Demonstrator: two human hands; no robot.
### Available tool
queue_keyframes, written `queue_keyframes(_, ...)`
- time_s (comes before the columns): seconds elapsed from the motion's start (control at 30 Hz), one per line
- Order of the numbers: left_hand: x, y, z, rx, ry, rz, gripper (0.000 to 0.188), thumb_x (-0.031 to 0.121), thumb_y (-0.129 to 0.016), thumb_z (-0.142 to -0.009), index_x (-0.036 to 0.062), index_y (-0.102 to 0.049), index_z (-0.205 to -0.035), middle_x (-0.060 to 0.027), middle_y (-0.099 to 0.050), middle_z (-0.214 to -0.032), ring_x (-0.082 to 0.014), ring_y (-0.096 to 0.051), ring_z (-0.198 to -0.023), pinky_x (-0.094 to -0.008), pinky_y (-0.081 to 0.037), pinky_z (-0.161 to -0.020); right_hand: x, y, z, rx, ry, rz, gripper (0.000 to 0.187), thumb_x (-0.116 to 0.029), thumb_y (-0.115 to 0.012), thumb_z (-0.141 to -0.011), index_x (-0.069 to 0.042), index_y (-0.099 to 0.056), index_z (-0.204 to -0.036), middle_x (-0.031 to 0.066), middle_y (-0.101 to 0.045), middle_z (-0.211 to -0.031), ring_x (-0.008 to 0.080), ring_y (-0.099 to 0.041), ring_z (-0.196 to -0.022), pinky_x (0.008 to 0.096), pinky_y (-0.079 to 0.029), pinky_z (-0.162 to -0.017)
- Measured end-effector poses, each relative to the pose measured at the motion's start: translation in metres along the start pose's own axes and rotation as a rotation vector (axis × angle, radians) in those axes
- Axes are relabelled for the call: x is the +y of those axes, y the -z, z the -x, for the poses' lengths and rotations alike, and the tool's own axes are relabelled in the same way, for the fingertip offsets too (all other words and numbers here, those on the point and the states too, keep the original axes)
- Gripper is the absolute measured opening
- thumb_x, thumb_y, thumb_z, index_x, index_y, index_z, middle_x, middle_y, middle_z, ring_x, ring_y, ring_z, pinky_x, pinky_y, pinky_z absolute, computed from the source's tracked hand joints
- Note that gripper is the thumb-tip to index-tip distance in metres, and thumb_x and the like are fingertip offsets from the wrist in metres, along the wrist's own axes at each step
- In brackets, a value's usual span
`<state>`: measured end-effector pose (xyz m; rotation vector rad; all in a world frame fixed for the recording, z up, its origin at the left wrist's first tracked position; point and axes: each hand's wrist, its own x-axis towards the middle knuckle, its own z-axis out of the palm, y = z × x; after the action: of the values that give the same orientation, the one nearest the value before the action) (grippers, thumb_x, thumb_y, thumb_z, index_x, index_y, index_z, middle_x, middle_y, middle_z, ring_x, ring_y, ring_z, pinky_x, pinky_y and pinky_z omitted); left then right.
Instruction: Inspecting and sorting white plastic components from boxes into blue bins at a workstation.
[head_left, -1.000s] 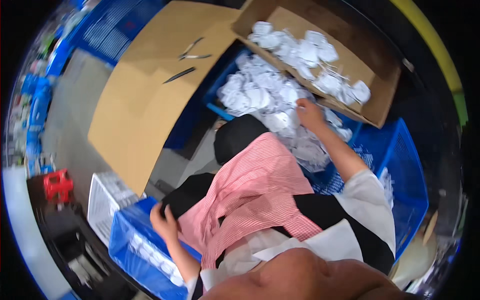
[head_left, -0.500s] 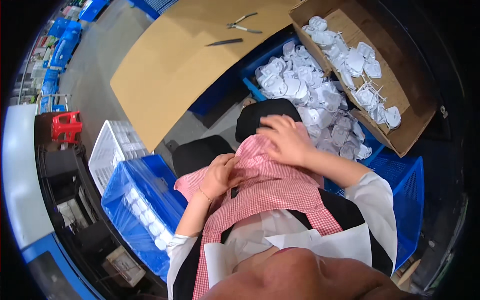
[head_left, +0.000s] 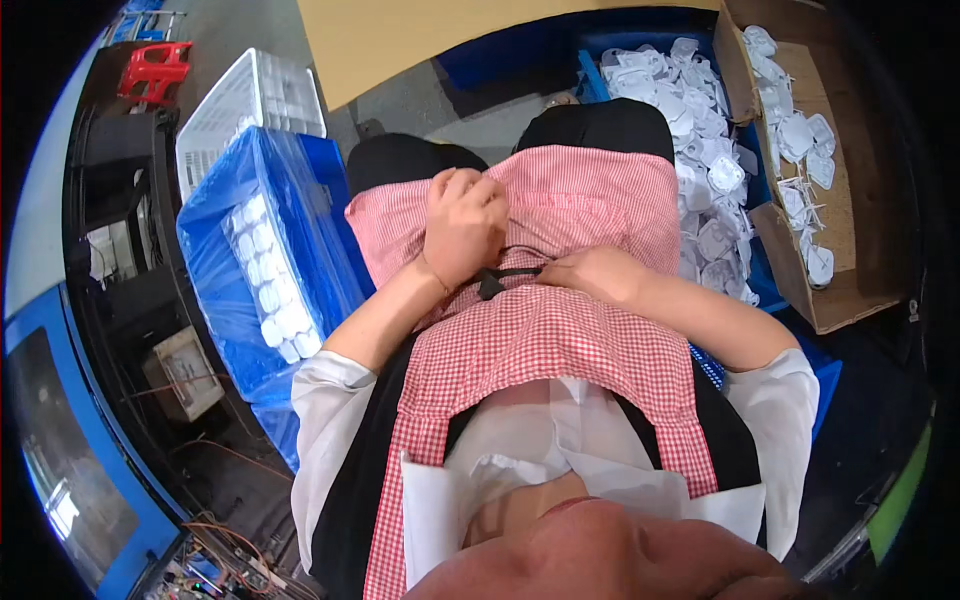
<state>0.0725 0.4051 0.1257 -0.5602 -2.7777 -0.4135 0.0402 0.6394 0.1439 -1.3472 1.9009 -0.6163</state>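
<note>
A red-and-white checked apron (head_left: 590, 205) covers my lap and chest. My left hand (head_left: 465, 228) is closed over the lap part, its fingers curled; what they hold, if anything, is hidden. Across the waist runs a short black strap (head_left: 518, 271) with a dark knot-like lump near its left end. At the strap's right end rests my right hand (head_left: 595, 274), with its fingers closed together on it and the fingertips partly out of sight.
To the left stands a blue plastic-lined crate (head_left: 340, 210) with rows of white parts (head_left: 265, 270), beside a white crate (head_left: 290, 95). At right, loose white plastic pieces (head_left: 700, 140) fill a blue bin, next to a cardboard box (head_left: 865, 240). A tan board (head_left: 400, 45) lies ahead.
My view has tilted down toward my body. My right hand has come back from the apron's far part to the waist. My left hand's fingers have curled up. The black strap now shows.
</note>
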Motion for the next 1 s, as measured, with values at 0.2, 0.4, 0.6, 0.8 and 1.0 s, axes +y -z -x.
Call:
queue_keyframes(0.2,0.000,0.036,0.019,-0.033,0.261,0.443,0.023,0.006,-0.077,-0.062,0.0087,-0.062,-0.079,-0.0052,-0.062,-0.095,-0.0282,-0.057,-0.097,-0.0427,-0.045,-0.090,-0.020,0.011,0.001,0.012,-0.083,0.096,0.027,-0.021,-0.053,-0.086,-0.007,-0.069,-0.104,0.0143,-0.067,-0.103,0.0304,-0.066,-0.095,0.0408,-0.055,-0.078)
queue_keyframes(0.4,0.026,0.038,0.026,-0.092,0.127,0.173,0.041,0.005,-0.074,-0.059,0.0086,-0.057,-0.095,-0.0112,-0.054,-0.120,-0.0344,-0.048,-0.118,-0.0499,-0.039,-0.101,-0.034,-0.005,-0.012,0.155,-0.111,0.466,0.023,-0.017,-0.053,-0.085,-0.003,-0.066,-0.098,0.0089,-0.067,-0.105,0.0268,-0.066,-0.089,0.0389,-0.057,-0.068)
queue_keyframes(0.6,0.018,0.033,-0.009,0.000,0.093,0.023,0.056,0.021,-0.078,-0.063,0.0092,-0.055,-0.113,-0.0129,-0.044,-0.140,-0.0384,-0.031,-0.138,-0.0727,-0.020,-0.106,-0.036,-0.005,-0.018,-0.069,-0.045,0.512,0.027,-0.018,-0.051,-0.087,-0.002,-0.068,-0.101,0.0108,-0.067,-0.112,0.0267,-0.065,-0.094,0.0422,-0.057,-0.073)
queue_keyframes(0.8,0.028,0.042,-0.005,-0.227,0.080,-0.161,0.091,0.023,-0.083,-0.057,0.0139,-0.044,-0.138,-0.0158,-0.027,-0.153,-0.0449,-0.013,-0.145,-0.0813,-0.014,-0.100,-0.037,-0.013,-0.014,0.121,-0.043,0.478,0.027,-0.018,-0.053,-0.086,-0.001,-0.069,-0.101,0.0123,-0.068,-0.103,0.0279,-0.065,-0.094,0.0402,-0.056,-0.075)
queue_keyframes(1.0,0.016,0.057,-0.026,0.132,0.164,-0.117,0.086,0.013,-0.076,-0.058,0.0282,-0.046,-0.137,-0.0132,-0.023,-0.154,-0.0490,-0.008,-0.145,-0.0848,-0.017,-0.094,-0.042,-0.021,-0.031,0.046,0.138,0.672,0.028,-0.015,-0.053,-0.087,0.004,-0.065,-0.105,0.0215,-0.067,-0.091,0.0296,-0.067,-0.071,0.0413,-0.058,-0.064)
